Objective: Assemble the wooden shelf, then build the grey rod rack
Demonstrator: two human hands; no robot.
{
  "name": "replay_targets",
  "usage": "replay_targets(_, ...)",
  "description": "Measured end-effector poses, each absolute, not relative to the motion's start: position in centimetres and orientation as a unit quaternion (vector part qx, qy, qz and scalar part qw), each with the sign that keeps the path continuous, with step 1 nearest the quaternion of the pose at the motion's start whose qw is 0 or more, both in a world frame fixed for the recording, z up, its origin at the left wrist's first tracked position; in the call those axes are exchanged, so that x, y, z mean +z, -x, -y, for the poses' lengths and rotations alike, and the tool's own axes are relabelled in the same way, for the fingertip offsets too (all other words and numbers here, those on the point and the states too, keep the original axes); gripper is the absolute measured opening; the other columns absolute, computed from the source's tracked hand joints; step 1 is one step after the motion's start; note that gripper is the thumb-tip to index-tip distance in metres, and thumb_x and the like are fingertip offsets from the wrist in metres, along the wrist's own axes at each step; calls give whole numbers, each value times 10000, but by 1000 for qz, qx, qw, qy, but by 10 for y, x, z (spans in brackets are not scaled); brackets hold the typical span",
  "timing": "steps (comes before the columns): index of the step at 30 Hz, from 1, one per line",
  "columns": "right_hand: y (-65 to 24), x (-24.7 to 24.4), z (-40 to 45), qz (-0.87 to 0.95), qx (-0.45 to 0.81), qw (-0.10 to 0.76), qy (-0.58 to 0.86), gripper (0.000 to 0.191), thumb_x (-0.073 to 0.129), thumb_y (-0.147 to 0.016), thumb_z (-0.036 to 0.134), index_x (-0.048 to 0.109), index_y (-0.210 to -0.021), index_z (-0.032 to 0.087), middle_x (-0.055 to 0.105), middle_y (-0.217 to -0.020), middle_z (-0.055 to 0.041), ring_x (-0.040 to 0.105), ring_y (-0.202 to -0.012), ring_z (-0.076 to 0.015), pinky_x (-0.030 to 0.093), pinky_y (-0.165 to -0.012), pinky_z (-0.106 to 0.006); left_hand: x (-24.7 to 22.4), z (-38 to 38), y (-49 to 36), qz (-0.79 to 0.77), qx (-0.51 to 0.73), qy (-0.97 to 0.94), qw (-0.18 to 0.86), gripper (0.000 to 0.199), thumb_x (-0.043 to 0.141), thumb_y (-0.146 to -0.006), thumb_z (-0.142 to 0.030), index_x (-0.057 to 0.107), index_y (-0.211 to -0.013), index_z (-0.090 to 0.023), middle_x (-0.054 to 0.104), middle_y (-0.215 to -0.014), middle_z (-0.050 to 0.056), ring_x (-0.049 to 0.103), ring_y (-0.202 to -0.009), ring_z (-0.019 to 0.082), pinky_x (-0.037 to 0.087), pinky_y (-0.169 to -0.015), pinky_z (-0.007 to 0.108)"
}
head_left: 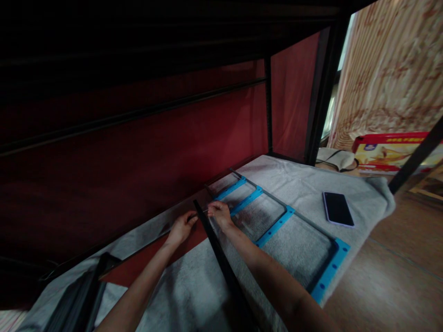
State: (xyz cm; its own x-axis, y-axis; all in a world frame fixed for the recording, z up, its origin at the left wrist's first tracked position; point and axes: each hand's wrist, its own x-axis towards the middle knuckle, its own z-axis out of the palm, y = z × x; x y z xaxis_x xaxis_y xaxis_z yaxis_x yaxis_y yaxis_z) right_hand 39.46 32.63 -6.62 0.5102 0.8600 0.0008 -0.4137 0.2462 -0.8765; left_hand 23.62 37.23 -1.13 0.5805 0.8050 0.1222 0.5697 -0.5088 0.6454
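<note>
Here, dark bar (222,263) between left fingers (189,216), grip unclear, and right fingers (214,209), pinching a thin piece (206,210).

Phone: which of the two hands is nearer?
Right. The right hand is across the blue strips from the phone; the left hand is farther, on the dark bar's far side.

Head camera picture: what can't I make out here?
All in the head view:
Thin light piece by the right hand: too small to identify.
Black bar: near end cut off by the bottom edge.
Two nearest blue strips: lower ends hidden by the right forearm.
Red-and-yellow box: lettering blurred.
</note>
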Motion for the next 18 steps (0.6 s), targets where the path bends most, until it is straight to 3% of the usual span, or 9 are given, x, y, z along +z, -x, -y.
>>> replay_targets(8, -390, -67, -330, 249, 424, 738, 463, 26, 605, -712, 228, 619, -706, 207, 585, -621, 38, 604, -604, -134, 559, -628, -275, -11, -374, -234, -420, 183, -854, 246, 412, 497, -846, -467, 661, -1091, -178, 711, -1123, 101, 645, -1051, 257, 459, -978, 372)
replay_targets(18, -381, -64, -334, 302, 422, 698, 493, 107, 553, -784, 128, 643, -762, 181, 624, -642, 37, 608, -611, -125, 518, -630, -241, -13, -378, -232, -415, 170, -862, 237, 427, 479, -855, -478, 653, -1112, -184, 701, -1153, 101, 636, -1066, 259, 456, -989, 377)
